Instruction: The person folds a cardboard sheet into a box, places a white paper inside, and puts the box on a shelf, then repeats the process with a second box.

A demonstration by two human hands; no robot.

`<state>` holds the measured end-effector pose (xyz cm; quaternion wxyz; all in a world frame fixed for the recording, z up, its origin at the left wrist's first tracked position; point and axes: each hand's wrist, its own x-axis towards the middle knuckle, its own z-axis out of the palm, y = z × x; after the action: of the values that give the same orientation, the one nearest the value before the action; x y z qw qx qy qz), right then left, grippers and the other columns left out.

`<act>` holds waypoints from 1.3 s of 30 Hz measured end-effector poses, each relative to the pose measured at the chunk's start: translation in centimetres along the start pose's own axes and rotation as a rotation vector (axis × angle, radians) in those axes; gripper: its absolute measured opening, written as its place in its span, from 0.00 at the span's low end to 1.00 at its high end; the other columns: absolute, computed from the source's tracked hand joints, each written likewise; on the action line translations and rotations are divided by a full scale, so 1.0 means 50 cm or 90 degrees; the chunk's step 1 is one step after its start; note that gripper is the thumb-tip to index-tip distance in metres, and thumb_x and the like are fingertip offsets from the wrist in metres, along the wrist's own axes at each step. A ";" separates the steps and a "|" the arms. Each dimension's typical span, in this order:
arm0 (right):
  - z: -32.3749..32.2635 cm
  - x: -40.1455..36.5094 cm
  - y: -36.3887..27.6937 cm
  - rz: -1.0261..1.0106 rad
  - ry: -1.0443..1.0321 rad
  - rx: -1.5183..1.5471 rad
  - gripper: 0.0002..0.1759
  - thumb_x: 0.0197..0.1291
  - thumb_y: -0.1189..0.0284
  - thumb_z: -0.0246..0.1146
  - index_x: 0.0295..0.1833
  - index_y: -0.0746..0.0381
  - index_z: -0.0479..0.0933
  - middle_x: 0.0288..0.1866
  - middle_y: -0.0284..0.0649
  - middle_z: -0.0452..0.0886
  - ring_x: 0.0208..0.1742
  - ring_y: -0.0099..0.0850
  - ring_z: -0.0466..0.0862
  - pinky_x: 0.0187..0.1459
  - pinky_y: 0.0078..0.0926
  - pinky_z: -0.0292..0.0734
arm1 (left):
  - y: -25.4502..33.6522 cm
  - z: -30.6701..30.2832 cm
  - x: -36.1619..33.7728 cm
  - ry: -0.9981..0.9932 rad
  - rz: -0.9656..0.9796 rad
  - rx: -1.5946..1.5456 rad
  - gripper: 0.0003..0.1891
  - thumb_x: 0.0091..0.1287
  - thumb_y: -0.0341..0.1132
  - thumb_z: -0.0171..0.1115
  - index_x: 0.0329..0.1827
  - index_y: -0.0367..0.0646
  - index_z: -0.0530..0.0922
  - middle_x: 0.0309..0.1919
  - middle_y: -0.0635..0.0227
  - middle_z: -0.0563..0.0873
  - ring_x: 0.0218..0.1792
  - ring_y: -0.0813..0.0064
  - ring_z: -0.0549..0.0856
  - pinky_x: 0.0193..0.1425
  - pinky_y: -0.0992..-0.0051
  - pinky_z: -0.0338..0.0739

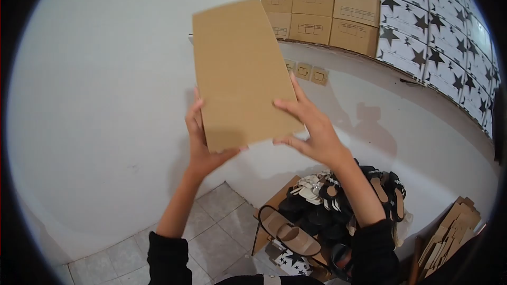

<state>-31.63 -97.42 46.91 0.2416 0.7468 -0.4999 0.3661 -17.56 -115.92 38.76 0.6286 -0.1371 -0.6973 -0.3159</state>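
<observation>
A plain brown cardboard box [240, 68] is raised in front of me, tilted, with one broad blank face toward the camera. My left hand [200, 148] grips its lower left corner, the thumb under the bottom edge and the fingers along the left side. On the lower right, my right hand [317, 129] is closed round the edge, one finger lying on the broad face and the thumb near the bottom corner. The box's far side and contents are hidden. Its upper right edge overlaps the shelf boxes in view.
On a wall shelf [351, 54] stand stacked brown boxes [310, 28] and white boxes with black stars [404, 55]. Wall switches [303, 70] sit below. Down right are a pile of black and beige sandals [298, 238] on a table and flattened cardboard [449, 232]. Grey tiles [216, 243] cover the floor.
</observation>
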 end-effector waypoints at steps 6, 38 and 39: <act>0.039 0.203 0.152 -0.095 0.114 -0.159 0.33 0.45 0.69 0.71 0.59 0.54 0.69 0.67 0.49 0.63 0.68 0.44 0.63 0.54 0.38 0.73 | -0.185 -0.020 0.235 0.073 0.153 -0.007 0.55 0.42 0.35 0.78 0.69 0.47 0.46 0.61 0.61 0.63 0.62 0.64 0.67 0.64 0.64 0.66; -0.083 0.575 0.611 0.119 0.235 -1.092 0.33 0.64 0.50 0.45 0.70 0.57 0.57 0.73 0.34 0.55 0.75 0.32 0.50 0.71 0.47 0.42 | -0.631 0.214 0.976 -0.169 0.121 -0.095 0.41 0.67 0.42 0.48 0.71 0.35 0.31 0.71 0.43 0.48 0.72 0.54 0.53 0.72 0.68 0.51; -0.083 0.574 0.612 0.116 0.236 -1.096 0.33 0.64 0.50 0.45 0.70 0.57 0.57 0.73 0.34 0.55 0.75 0.32 0.50 0.71 0.47 0.42 | -0.623 0.209 0.977 -0.170 0.122 -0.095 0.41 0.67 0.42 0.48 0.71 0.35 0.31 0.71 0.43 0.48 0.72 0.54 0.53 0.72 0.68 0.51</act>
<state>-54.49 -122.49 71.95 0.7669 0.1914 -0.6125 -0.0040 -52.53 -143.32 77.37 0.5455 -0.2899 -0.7330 -0.2846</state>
